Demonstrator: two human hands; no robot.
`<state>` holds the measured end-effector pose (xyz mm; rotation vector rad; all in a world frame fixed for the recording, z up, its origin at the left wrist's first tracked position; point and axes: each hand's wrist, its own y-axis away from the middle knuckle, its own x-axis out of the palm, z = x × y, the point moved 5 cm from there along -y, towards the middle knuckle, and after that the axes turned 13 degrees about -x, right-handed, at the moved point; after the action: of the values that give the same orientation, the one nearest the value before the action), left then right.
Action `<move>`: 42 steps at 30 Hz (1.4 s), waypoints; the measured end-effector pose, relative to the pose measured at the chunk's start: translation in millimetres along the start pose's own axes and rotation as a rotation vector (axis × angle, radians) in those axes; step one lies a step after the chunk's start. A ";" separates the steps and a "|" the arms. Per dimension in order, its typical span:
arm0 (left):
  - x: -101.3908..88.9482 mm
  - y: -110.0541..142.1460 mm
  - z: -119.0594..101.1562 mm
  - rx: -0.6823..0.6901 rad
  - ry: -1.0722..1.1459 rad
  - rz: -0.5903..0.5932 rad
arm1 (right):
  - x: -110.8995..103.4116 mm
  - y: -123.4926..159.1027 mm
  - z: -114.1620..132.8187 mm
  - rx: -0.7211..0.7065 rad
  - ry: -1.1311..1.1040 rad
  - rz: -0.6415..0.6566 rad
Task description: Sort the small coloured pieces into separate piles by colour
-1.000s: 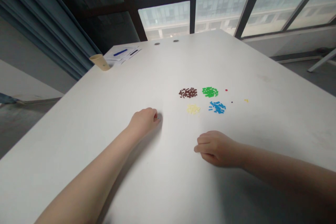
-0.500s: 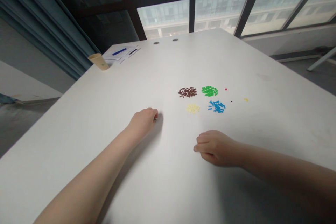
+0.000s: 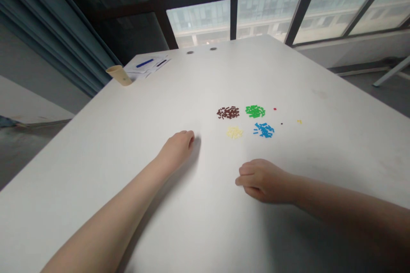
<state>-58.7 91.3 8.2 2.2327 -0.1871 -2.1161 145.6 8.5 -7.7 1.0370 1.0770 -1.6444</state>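
Observation:
My left hand [image 3: 177, 148] rests on the white table [image 3: 160, 106] with its fingers curled into a loose fist; what they hold, if anything, is hidden. My right hand [image 3: 261, 180] lies lower right, fingers also curled under. Beyond both hands sit small piles of tiny pieces: brown [image 3: 228, 112], green [image 3: 255, 111], pale yellow [image 3: 234, 132] and blue [image 3: 263, 130]. A red piece [image 3: 274, 109], a dark piece [image 3: 282, 123] and a yellow piece [image 3: 299, 121] lie loose to the right of the piles.
A tan paper cup [image 3: 119, 75] stands near the far left edge of the table. Papers with a blue pen [image 3: 145, 63] lie behind it. Large windows with dark frames run along the back. The table's left edge drops to a grey floor.
Both hands have stayed almost where they were. The fingertips of my left hand have shifted slightly forward.

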 end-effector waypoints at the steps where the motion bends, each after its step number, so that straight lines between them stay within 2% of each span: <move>1: -1.8 1.2 -2.3 0.009 0.031 -0.013 | -0.1 -0.1 0.0 0.000 0.000 -0.001; 3: -6.7 6.9 -11.6 0.063 0.122 -0.026 | -0.3 0.1 0.2 0.002 -0.001 -0.007; 5: -10.6 16.7 -26.7 0.157 0.251 0.013 | -0.7 0.7 0.8 0.007 -0.004 -0.015; 8: -8.9 35.3 -53.6 0.290 0.508 0.186 | -2.6 1.4 0.8 0.028 -0.004 -0.053; 10: -4.1 45.8 -68.3 0.337 0.687 0.291 | -6.1 1.8 -1.5 0.072 0.006 -0.125; 14: 10.2 52.9 -79.8 0.283 0.946 0.399 | -14.2 4.0 -9.0 0.174 0.000 -0.313; 17: 17.0 52.4 -80.1 0.238 1.048 0.450 | -17.2 5.8 -13.1 0.236 -0.050 -0.391; 27: 14.0 54.3 -81.7 0.261 1.031 0.437 | -23.8 7.9 -13.1 0.297 -0.096 -0.516; 37: 17.2 54.6 -81.8 0.276 1.024 0.442 | -25.1 4.3 -10.1 0.255 -0.122 -0.545; 42: 18.9 51.1 -80.8 0.261 0.992 0.421 | -23.4 4.0 -13.9 0.292 -0.127 -0.515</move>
<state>20.4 35.0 0.5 2.7480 -0.7894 -0.6762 157.8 26.0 9.7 0.8602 1.0979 -2.3041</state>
